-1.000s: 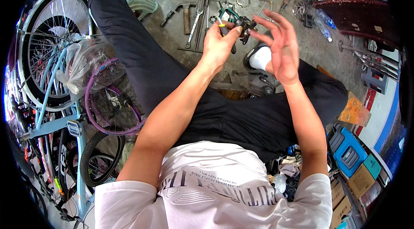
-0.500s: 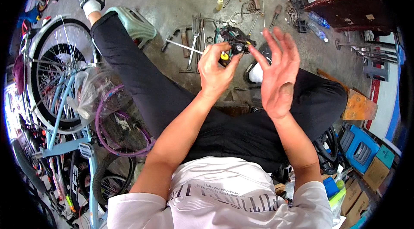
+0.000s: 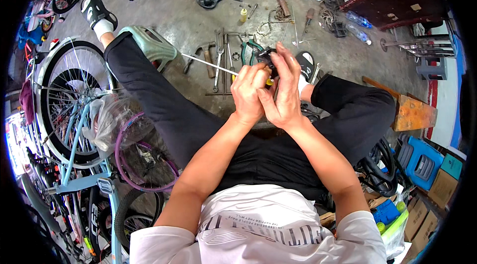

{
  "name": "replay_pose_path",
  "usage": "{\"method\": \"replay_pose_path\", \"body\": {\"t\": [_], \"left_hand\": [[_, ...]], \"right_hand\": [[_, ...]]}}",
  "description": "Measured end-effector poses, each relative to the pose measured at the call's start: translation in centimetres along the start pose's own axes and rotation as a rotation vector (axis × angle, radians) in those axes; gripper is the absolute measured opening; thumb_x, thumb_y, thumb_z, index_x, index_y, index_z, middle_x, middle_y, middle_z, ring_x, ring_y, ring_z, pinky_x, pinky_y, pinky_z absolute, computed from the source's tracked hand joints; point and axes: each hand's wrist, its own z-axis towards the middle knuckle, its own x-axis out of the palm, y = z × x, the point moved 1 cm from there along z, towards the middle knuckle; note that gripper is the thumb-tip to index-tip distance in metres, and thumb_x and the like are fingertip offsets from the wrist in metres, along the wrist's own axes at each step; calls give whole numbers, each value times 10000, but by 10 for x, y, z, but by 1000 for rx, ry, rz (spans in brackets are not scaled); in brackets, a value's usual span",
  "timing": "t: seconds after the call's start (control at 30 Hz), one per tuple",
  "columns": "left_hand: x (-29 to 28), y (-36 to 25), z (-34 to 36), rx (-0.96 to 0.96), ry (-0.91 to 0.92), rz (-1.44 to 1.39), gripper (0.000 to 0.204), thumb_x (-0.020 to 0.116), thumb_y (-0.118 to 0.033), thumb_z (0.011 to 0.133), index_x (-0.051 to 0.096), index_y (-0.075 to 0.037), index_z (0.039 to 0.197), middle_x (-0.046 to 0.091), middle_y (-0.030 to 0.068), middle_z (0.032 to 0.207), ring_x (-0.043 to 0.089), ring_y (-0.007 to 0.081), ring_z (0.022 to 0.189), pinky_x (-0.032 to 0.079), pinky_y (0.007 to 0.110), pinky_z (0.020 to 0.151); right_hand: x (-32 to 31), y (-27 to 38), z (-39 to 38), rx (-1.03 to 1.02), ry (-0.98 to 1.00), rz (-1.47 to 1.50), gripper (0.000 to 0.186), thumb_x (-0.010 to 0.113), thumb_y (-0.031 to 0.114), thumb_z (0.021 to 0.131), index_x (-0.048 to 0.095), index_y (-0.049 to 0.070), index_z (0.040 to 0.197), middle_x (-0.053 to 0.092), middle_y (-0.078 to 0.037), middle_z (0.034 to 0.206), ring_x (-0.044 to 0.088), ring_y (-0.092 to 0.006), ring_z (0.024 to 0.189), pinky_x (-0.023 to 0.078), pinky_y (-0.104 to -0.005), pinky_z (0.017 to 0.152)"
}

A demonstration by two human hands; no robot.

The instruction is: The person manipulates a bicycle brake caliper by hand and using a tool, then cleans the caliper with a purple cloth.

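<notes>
Both hands meet above my lap. My left hand (image 3: 247, 94) is closed round a yellow-handled screwdriver (image 3: 206, 62), whose long shaft points left, and seems to share hold of a black metal component (image 3: 264, 55). My right hand (image 3: 285, 93) curls round that component, its thumb against my left hand; much of the component and handle is hidden by fingers. On the floor beyond lie green-handled pliers (image 3: 246, 52), a hammer (image 3: 208, 62), wrenches (image 3: 218, 55) and several other tools.
At left are a light-blue bicycle frame (image 3: 79, 184) and a purple rim (image 3: 119, 152); a green stool (image 3: 159, 45) stands near my left foot. Bottles (image 3: 358, 30) and a dark red cabinet (image 3: 402, 3) are upper right, a blue plastic case (image 3: 417, 159) lower right.
My right hand, earlier raised with fingers spread, has moved left and closed round the black component against my left hand. The head view has shifted, showing more floor at the top.
</notes>
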Motion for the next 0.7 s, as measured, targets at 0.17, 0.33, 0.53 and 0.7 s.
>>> {"method": "replay_pose_path", "body": {"t": [0.17,0.33,0.53,0.7], "left_hand": [[4,7,-7,-68,-31,-90,166,719,-155,892,653,-37,988,712,124,967,662,341,812,528,413,691],[14,7,-15,-211,-47,-97,294,835,-106,816,630,-27,1012,688,154,892,682,341,798,541,400,704],[11,7,-19,-619,67,-325,410,833,-121,832,588,-16,1144,701,129,957,656,207,785,533,359,706],[12,24,-16,-791,-26,-760,408,771,-88,916,559,-10,1257,635,16,924,559,61,719,456,242,615]], "right_hand": [[11,-7,-1,-1,-4,-29,582,672,200,965,461,7,1472,392,-274,1536,442,-441,1414,420,-482,1139],[12,-19,0,265,-175,62,582,685,130,961,452,22,1483,369,-241,1531,475,-397,1373,519,-451,1037],[1,-28,2,369,-197,131,649,686,56,925,428,78,1520,317,-190,1576,454,-343,1415,570,-412,1000],[-2,-27,5,349,-158,118,710,671,-39,868,434,91,1524,307,-185,1584,455,-346,1415,578,-396,989]]}}
